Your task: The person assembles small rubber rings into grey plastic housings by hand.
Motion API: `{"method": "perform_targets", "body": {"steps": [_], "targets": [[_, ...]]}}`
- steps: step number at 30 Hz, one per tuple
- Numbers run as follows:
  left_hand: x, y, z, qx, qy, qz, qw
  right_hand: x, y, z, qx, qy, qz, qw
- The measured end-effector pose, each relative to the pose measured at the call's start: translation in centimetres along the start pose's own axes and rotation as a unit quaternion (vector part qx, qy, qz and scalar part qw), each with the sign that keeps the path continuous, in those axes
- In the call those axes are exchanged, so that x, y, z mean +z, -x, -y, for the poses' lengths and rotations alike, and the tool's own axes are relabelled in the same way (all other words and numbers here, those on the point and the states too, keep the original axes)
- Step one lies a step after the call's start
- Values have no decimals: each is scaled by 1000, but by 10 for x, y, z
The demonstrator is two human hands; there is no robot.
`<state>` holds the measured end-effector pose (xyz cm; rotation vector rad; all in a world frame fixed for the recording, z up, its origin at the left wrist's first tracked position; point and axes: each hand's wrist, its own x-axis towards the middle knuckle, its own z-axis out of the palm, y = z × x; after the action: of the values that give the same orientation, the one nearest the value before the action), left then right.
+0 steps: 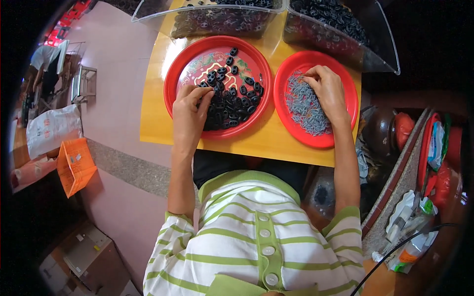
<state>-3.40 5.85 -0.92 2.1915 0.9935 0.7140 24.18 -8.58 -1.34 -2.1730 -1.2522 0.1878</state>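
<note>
My left hand [189, 109] is over the left red round tray [169, 79], its thumb and forefinger pinched together beside a heap of small black oval parts with two holes [229, 109]. Whatever lies between those fingertips is too small to make out. Over the right red tray [348, 93], my right hand [327, 89] has its fingertips pressed together at the upper edge of a pile of short thin grey pins [307, 111]. Its fingers hide whatever they may hold. Several black parts lie scattered toward the far side of the left tray.
Both trays stand on a yellow table [158, 116]. Behind them are two clear plastic bins [222, 24] [331, 29] with many black parts. An orange bag [76, 166] and a metal-framed stool [84, 83] are at left. A cluttered ledge [395, 182] runs along the right.
</note>
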Motion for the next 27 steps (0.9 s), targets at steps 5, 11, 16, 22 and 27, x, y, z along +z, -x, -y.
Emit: {"method": "perform_targets", "body": {"steps": [5, 11, 16, 22, 27], "targets": [[4, -3, 7, 46, -42, 10, 998, -7, 4, 4, 20, 35, 57, 998], [-5, -1, 3, 7, -39, 35, 999, -6, 6, 2, -7, 36, 16, 999], [7, -3, 2, 24, -29, 25, 999, -4, 7, 9, 15, 14, 37, 999], [16, -5, 3, 39, -45, 49, 997, 1, 6, 4, -5, 51, 30, 998], [16, -5, 4, 30, -24, 44, 998, 1, 3, 6, 12, 40, 4, 999]]}}
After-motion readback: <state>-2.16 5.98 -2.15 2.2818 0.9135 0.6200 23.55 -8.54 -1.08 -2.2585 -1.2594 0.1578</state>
